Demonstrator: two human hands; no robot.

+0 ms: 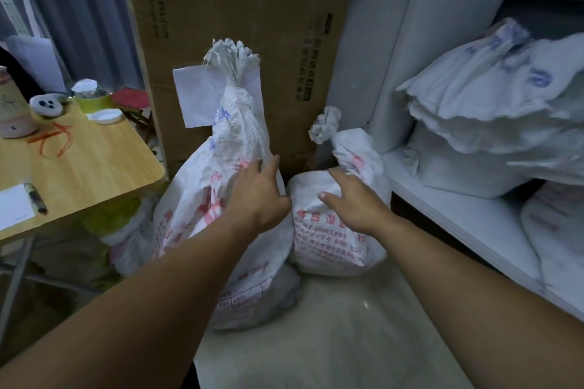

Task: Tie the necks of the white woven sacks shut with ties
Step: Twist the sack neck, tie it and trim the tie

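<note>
Two white woven sacks with red print stand on the floor against a cardboard box. The tall sack (234,123) on the left has its neck bunched tight near the top. The short sack (331,224) on the right also has a gathered, knotted neck. My left hand (257,193) lies with straight fingers against the tall sack's side. My right hand (350,199) rests with spread fingers on top of the short sack, below its neck. Neither hand holds a tie.
A large cardboard box (246,9) stands behind the sacks. A wooden table (82,164) with cups, a lid, paper and a pen is on the left. White shelving (467,221) on the right holds more white sacks (493,95). Pale floor (331,341) lies in front.
</note>
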